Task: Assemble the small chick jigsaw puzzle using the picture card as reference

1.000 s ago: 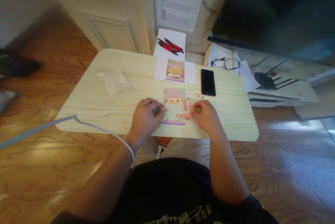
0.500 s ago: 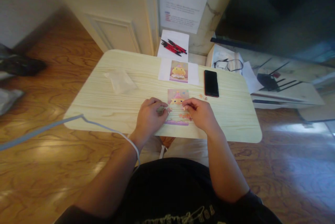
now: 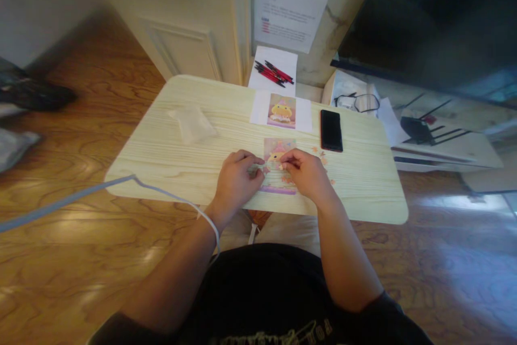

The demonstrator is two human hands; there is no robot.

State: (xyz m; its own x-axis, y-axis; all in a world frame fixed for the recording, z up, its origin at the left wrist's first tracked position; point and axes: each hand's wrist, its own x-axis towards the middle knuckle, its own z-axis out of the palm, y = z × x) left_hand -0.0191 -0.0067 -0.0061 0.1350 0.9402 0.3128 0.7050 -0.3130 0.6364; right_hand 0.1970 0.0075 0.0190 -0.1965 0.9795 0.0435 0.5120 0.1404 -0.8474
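Note:
A small jigsaw puzzle (image 3: pixel 278 145) lies partly assembled on the pale wooden table (image 3: pixel 157 156). Its upper part shows a yellow cartoon face under a pink hat, and a purple strip (image 3: pixel 278 190) runs along its bottom edge. My right hand (image 3: pixel 306 171) pinches a small puzzle piece (image 3: pixel 281 166) over the middle of the puzzle. At the puzzle's left side, my left hand (image 3: pixel 241 177) is closed, thumb and forefinger around a small pinkish piece (image 3: pixel 265 170). Several loose orange pieces (image 3: pixel 323 161) lie beside my right hand; others lie partly hidden below it.
Behind the puzzle lies a printed reference picture (image 3: pixel 281 113) on white paper. A black phone (image 3: pixel 331 131) is to its right, a clear plastic bag (image 3: pixel 194 125) to the left. Several red pens (image 3: pixel 274 74) rest beyond the table. A grey cord (image 3: pixel 161 194) crosses my left wrist.
The view has shifted slightly, so the table appears further right. My right hand has moved a little closer to my left hand, uncovering more loose pieces on its right.

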